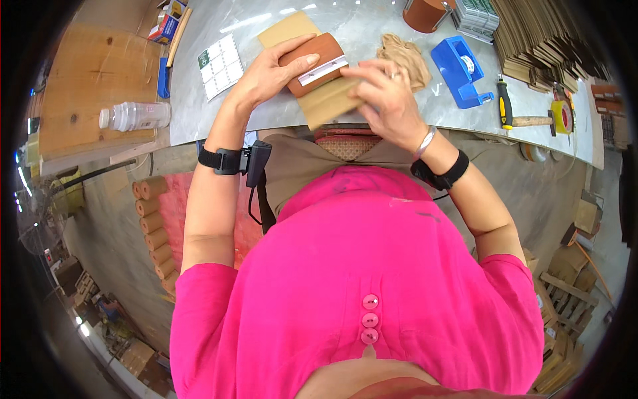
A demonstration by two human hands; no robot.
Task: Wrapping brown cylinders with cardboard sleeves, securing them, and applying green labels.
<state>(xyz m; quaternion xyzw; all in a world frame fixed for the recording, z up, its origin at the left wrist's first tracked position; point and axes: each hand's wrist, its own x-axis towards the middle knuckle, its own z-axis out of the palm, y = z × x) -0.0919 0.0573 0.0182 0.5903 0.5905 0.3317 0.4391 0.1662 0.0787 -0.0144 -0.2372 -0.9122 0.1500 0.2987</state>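
My left hand (272, 70) is closed around a reddish-brown, rounded piece (325, 48), its thumb lying across the top. Along that piece's near side runs a pale strip (322, 70) with a white and purplish look. Beneath it, a tan sheet of card or paper (325, 106) sticks out on the near side and again on the far side. My right hand (385, 93) is close to the strip's right end, over the tan sheet. Motion smears its fingers, so whether they grip anything cannot be seen.
Crumpled tan cloth or paper (409, 58) lies beyond my right hand. Farther right are a blue tape dispenser (458, 70), a screwdriver (505, 106), a hammer (535, 121) and stacked cardboard (545, 36). On the left are a label sheet (220, 66) and a clear bottle (136, 116).
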